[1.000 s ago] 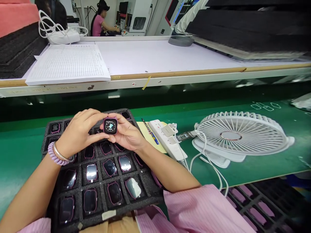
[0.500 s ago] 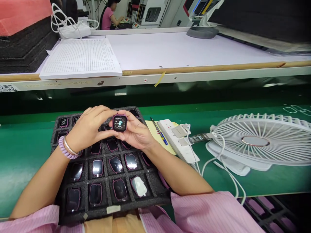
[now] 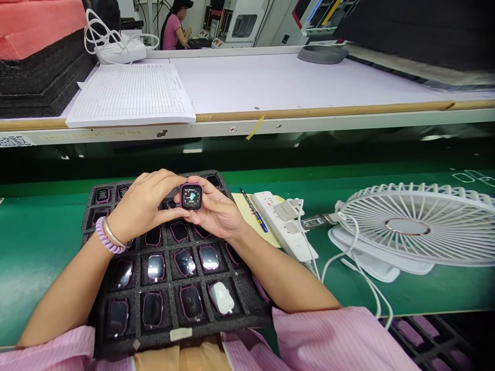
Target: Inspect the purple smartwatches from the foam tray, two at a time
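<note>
Watch body [image 3: 191, 197] upright between both hands, lit screen facing camera

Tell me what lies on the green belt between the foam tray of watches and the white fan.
In the head view, between the foam tray and the white fan lie a yellow pad with a blue pen, then a white power strip with plugged-in adapters and white cables.

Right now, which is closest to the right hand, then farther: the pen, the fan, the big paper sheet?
1. Pen, just right of the right hand.
2. Fan, far right on the green mat.
3. Paper sheet, up on the back shelf.
</note>
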{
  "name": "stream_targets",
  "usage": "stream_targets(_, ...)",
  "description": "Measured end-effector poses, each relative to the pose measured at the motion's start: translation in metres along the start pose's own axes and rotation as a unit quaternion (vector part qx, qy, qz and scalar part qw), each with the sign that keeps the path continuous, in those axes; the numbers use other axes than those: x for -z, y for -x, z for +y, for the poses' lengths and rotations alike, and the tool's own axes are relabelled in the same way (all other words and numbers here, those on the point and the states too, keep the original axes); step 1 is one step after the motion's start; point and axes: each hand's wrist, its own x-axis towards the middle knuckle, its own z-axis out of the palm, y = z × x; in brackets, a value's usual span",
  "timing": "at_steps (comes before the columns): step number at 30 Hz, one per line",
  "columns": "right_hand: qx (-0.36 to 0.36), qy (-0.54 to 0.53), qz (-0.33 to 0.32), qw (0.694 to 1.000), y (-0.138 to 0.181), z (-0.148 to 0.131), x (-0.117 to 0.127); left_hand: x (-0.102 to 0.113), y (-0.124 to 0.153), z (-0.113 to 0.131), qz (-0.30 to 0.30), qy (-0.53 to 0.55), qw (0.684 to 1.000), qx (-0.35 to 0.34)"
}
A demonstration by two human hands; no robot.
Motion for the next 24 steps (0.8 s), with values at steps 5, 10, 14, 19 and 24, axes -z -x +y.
stream_targets(5,0.006,-0.007,-0.003,1.0,-0.0001,0.0001,-0.0006,0.0012,0.0,0.0002,-0.013,0.007,1.0,0.005)
stream_targets(10,0.003,0.004,0.007,1.0,0.0002,0.0002,0.0004,0.0025,-0.0008,0.001,-0.018,0.014,1.0,0.004)
stream_targets(14,0.004,-0.011,-0.004,1.0,-0.0004,-0.0002,-0.0001,0.0019,-0.0011,0.0018,-0.014,0.016,1.0,0.005)
stream_targets(19,0.004,0.009,0.006,1.0,0.0002,-0.0001,-0.0004,0.0004,-0.0009,0.0023,-0.002,0.006,1.0,-0.006)
stream_targets(24,0.005,0.006,0.011,1.0,-0.0002,0.0002,-0.0007,0.0005,-0.0005,0.0019,-0.009,0.01,1.0,0.004)
